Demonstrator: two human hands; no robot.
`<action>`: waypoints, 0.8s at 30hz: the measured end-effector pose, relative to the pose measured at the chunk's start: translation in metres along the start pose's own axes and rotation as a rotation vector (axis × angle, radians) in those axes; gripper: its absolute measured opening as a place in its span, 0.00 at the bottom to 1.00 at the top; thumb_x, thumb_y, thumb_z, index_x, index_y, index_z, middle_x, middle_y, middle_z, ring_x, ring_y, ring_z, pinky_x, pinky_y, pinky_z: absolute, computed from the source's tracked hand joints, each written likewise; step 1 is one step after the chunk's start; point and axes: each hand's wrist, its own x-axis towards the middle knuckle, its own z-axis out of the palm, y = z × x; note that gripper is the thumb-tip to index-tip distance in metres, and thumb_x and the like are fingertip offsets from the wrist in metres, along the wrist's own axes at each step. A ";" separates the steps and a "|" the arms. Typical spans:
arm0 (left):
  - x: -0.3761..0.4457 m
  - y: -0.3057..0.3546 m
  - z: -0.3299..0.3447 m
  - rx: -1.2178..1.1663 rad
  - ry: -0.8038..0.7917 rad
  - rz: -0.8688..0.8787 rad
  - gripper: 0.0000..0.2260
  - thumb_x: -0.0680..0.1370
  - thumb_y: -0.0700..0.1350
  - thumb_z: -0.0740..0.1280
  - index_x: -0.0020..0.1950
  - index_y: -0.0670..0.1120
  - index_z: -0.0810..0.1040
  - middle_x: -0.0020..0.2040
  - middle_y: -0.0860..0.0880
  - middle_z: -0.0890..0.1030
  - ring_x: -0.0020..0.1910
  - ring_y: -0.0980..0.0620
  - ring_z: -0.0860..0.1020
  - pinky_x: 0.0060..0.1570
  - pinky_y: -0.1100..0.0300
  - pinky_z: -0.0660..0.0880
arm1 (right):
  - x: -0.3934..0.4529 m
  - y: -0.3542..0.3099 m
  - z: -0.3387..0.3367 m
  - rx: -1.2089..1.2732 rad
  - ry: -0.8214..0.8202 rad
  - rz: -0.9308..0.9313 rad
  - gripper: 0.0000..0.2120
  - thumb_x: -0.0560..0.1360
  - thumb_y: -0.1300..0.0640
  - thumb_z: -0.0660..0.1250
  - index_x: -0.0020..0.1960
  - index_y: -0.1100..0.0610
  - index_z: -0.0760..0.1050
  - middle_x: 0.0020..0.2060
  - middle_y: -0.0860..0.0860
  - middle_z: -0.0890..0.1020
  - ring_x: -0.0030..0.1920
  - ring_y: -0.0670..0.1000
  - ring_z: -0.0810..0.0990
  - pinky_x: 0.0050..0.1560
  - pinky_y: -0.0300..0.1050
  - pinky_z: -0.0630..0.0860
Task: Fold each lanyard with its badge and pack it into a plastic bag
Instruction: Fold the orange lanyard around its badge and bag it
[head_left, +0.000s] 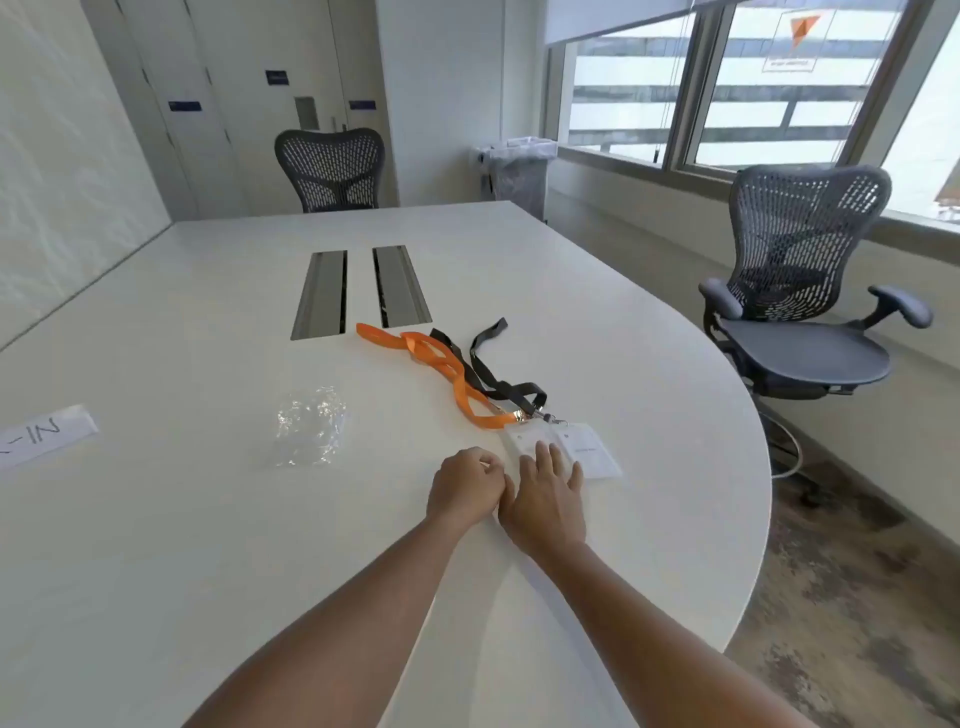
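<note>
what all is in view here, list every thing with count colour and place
orange lanyard: 1, orange, mid table, crossing the black one
black lanyard: 1, black, mid table, right of the orange one
badges: 2, white, at the lanyards' near ends, overlapping
plastic bags: count unclear, clear, left of the lanyards
paper label: 1, white with handwriting, table's left edge
cable slots: 2, grey, table centre
table: 1, white, curved right edge
chairs: 2, dark mesh, far side and right
bin: 1, with clear liner, far corner by the window
left hand: 1, fingers curled, beside the badges
right hand: 1, fingers flat on the nearer badge
</note>
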 end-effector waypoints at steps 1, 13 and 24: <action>0.001 0.002 0.003 -0.023 -0.013 -0.010 0.13 0.81 0.49 0.62 0.62 0.48 0.82 0.59 0.51 0.84 0.59 0.49 0.80 0.51 0.61 0.72 | 0.000 0.002 0.000 -0.004 0.000 0.014 0.25 0.83 0.46 0.48 0.74 0.59 0.64 0.80 0.58 0.55 0.80 0.57 0.47 0.78 0.60 0.44; 0.025 0.007 0.026 -0.283 -0.063 -0.199 0.12 0.75 0.51 0.66 0.39 0.46 0.85 0.39 0.51 0.86 0.47 0.47 0.84 0.52 0.54 0.80 | 0.003 0.012 0.006 -0.005 0.047 -0.035 0.23 0.83 0.50 0.46 0.71 0.58 0.68 0.76 0.57 0.64 0.78 0.58 0.56 0.78 0.63 0.45; 0.044 -0.004 0.030 -0.533 -0.045 -0.311 0.08 0.74 0.49 0.74 0.48 0.46 0.86 0.42 0.48 0.85 0.46 0.48 0.83 0.49 0.58 0.79 | 0.007 0.006 -0.002 0.183 0.171 -0.104 0.21 0.81 0.52 0.48 0.62 0.58 0.75 0.63 0.53 0.78 0.65 0.57 0.73 0.75 0.56 0.58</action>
